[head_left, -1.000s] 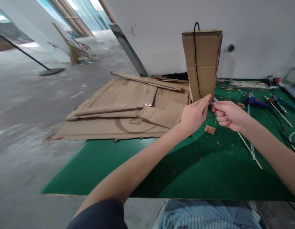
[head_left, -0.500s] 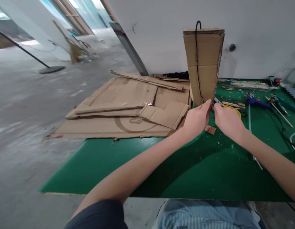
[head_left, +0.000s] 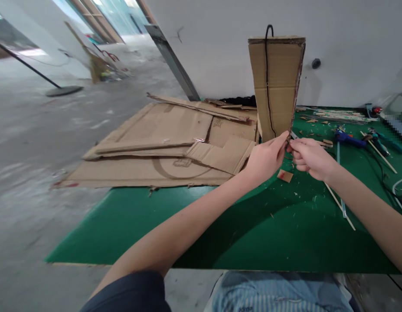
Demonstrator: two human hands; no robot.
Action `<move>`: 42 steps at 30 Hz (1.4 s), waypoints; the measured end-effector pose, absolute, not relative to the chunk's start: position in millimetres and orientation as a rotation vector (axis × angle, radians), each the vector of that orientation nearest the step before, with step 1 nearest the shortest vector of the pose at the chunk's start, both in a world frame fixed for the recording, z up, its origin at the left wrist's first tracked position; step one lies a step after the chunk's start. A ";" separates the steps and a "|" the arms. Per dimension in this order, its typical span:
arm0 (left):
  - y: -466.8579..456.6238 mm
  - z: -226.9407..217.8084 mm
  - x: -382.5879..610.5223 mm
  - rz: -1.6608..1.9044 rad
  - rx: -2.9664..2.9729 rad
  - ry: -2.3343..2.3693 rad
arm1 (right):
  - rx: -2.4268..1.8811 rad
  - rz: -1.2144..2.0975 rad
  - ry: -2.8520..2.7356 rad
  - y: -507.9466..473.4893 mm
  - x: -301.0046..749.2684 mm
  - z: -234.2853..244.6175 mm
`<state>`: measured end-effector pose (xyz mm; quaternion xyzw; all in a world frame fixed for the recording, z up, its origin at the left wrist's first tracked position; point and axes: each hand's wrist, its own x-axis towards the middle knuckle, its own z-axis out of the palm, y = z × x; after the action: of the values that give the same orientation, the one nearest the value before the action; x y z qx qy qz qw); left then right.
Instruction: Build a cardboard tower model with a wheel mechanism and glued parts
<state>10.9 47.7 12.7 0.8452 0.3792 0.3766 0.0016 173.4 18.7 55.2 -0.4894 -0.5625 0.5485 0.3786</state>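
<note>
A tall cardboard box point(head_left: 279, 82) stands upright on the green table point(head_left: 187, 225), narrower at its base. A black cord point(head_left: 267, 78) runs down its front face and loops over the top. My left hand point(head_left: 266, 157) pinches the cord at the box's lower front corner. My right hand point(head_left: 309, 158) is closed right beside it at the same corner, fingers curled on something small that I cannot make out. The two hands touch at the fingertips.
Flattened cardboard sheets point(head_left: 165, 143) are stacked on the table's left half. A blue glue gun point(head_left: 348, 139), thin wooden sticks point(head_left: 339, 201), a small cardboard scrap point(head_left: 285, 176) and other tools lie to the right. A white wall stands behind.
My hands dipped toward the table at the box's base half a second ago and have come back up a little. The box has stayed upright in place.
</note>
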 end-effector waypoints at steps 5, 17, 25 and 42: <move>56.2 20.8 7.2 1.334 2.426 1.375 | -1.523 0.050 -1.974 9.9 165.5 46.0; 40.8 15.9 18.8 1.240 2.422 1.096 | -1.512 0.337 -1.820 20.2 162.6 40.3; 59.4 22.2 10.1 1.290 1.976 0.696 | -1.276 0.775 -1.653 24.5 173.3 48.4; 58.4 57.8 -8.2 0.990 1.968 0.546 | -1.091 1.635 -1.444 16.9 182.6 66.3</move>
<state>-8.2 58.4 57.8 0.7861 0.2181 0.3954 0.4221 182.6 16.9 66.3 -0.4200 -0.5559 0.6295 0.3439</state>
